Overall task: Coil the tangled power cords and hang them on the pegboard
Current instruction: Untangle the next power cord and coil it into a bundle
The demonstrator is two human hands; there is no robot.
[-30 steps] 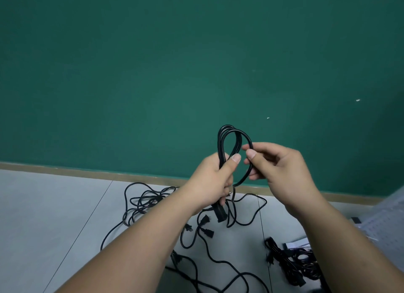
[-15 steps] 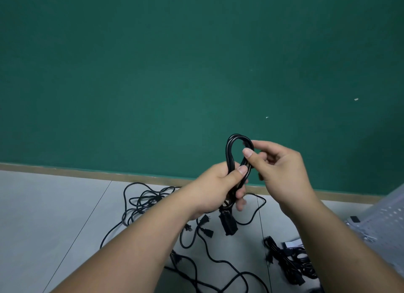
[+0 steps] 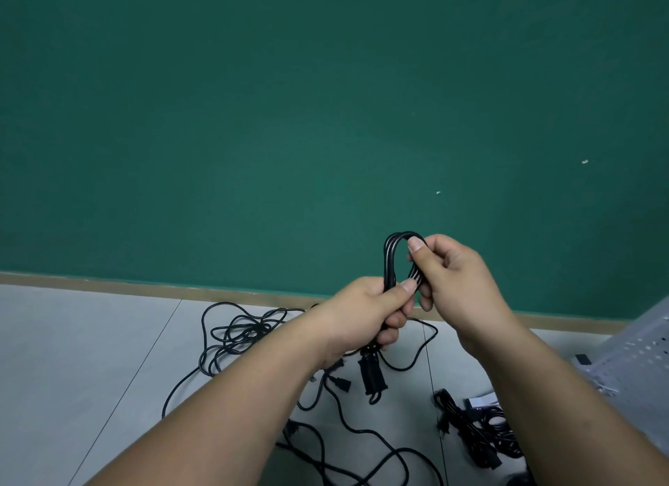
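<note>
Narrower than a second before, the coil (image 3: 389, 261) sat gripped in my left hand (image 3: 362, 311), right hand (image 3: 459, 282) pinching its top; slackening could have sprung loops.

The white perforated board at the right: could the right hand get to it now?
Likely yes: nothing stands between the right hand and the white perforated board. But its fingers pinch the coiled cord, which the left hand also grips, so it is busy.

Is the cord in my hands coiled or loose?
Coiled: the cord forms a tight bundle of loops, gripped low by the left hand and pinched near the top by the right hand.
</note>
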